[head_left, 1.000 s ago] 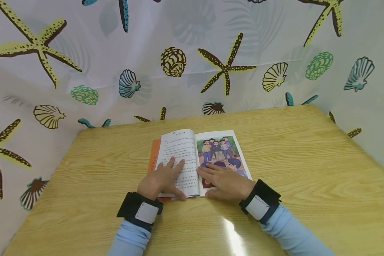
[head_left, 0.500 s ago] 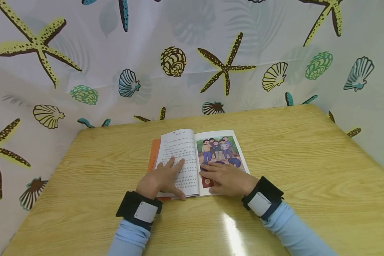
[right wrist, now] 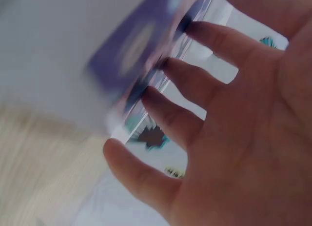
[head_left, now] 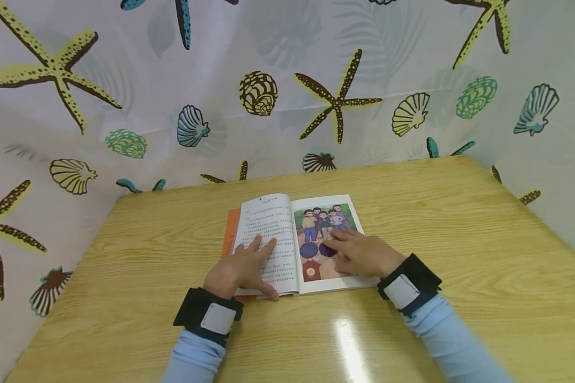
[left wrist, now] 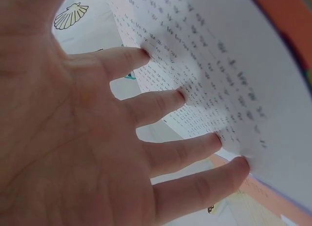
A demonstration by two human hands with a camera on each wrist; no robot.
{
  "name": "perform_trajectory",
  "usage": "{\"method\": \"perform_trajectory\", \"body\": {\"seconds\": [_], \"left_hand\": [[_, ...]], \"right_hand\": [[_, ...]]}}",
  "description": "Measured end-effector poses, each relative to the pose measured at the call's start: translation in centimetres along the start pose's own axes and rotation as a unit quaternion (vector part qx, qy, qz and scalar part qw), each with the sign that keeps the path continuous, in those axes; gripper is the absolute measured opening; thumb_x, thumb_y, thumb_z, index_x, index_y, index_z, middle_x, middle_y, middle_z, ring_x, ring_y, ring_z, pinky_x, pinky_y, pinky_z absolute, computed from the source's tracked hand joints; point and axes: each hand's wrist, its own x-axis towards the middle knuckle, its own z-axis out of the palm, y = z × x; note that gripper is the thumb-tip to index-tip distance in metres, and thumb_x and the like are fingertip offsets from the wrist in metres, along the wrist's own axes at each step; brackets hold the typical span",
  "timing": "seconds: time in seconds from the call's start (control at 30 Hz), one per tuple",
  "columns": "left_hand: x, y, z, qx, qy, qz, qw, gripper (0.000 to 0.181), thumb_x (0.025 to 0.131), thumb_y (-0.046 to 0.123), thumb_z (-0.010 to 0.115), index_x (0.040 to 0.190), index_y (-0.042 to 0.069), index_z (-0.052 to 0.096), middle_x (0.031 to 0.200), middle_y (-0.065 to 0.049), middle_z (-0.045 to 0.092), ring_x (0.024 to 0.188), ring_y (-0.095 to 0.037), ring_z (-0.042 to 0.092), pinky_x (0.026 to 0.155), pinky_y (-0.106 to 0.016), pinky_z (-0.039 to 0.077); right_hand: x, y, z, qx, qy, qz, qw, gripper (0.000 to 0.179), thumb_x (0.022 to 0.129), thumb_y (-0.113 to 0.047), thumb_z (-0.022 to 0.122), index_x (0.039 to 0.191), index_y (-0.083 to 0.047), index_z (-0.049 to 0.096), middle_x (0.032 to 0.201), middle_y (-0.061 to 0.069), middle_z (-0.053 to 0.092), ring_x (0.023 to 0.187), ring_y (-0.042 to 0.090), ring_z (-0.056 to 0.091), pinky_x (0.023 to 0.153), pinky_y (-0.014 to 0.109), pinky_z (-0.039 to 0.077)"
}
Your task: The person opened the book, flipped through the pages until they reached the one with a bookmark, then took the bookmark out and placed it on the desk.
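Observation:
An open book [head_left: 268, 223] lies on the table, printed text on its left page and a coloured picture of several people [head_left: 326, 218] on its right page. My left hand [head_left: 241, 268] rests on the lower part of the text page with its fingers spread. In the left wrist view, the fingertips touch the text page [left wrist: 214, 65]. Over the lower right of the picture page lies my right hand [head_left: 366, 255], its fingers pointing left. The right wrist view has several of its fingertips against the picture page [right wrist: 58, 55], with the fingers fairly straight and apart.
The book lies on a wooden table [head_left: 172, 229]. An orange cover edge [head_left: 230, 229] shows past the left page. A white cloth [head_left: 139, 80] printed with starfish and shells hangs behind the table and along its sides.
My right hand has slid rightward across the picture page, away from the spine, uncovering more of the picture's lower part. The left hand has stayed in place on the text page.

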Motion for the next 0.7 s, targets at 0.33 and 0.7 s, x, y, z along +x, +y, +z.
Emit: {"method": "perform_trajectory", "body": {"seconds": [0.33, 0.7], "left_hand": [[0.0, 0.0, 0.0, 0.001, 0.002, 0.003, 1.0, 0.115, 0.07, 0.044, 0.092, 0.161, 0.014, 0.029, 0.166, -0.02, 0.019, 0.145, -0.055, 0.024, 0.111, -0.069, 0.029], [-0.1, 0.1, 0.1, -0.004, 0.005, 0.0, 1.0, 0.114, 0.071, 0.043, 0.093, 0.161, 0.014, 0.029, 0.166, -0.02, 0.019, 0.145, -0.055, 0.023, 0.111, -0.069, 0.028]], "right_hand": [[-0.4, 2.6, -0.5, 0.025, -0.01, 0.079, 0.9965, 0.058, 0.099, -0.027, 0.067, 0.149, -0.004, 0.05, 0.156, 0.027, 0.037, 0.137, 0.054, 0.038, 0.101, 0.067, 0.042], [-0.3, 2.5, -0.5, 0.036, -0.014, 0.095, 0.9947, 0.064, 0.097, -0.028, 0.069, 0.15, 0.001, 0.046, 0.158, 0.028, 0.033, 0.139, 0.054, 0.035, 0.103, 0.066, 0.041]]}}
